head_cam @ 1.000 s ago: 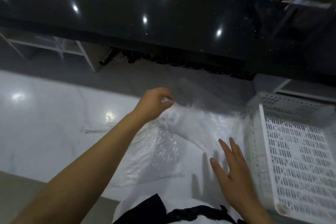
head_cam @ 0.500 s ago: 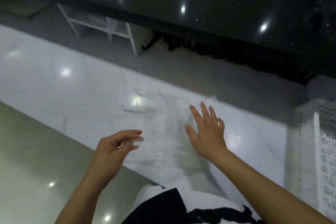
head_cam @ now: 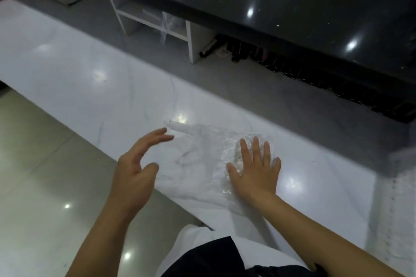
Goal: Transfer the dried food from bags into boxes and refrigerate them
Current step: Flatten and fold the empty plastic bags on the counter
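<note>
Left hand [head_cam: 135, 171] at lower centre-left of frame, fingers loosely spread, holding nothing. Right hand [head_cam: 255, 170] at centre, palm down, fingers straight and spread. Both forearms bare.

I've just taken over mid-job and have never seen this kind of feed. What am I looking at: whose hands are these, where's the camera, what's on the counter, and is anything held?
There is no machine here: these are a person's two bare hands, seen from a camera worn on the head that looks forward and down. The right hand lies flat, fingers straight, pressing a clear plastic bag against the white counter. The left hand hovers beside the bag, fingers loosely open, holding nothing. At the right edge a white basket shows, blurred. Beyond the counter runs a higher black worktop. I cannot see any food in the bag.
</note>
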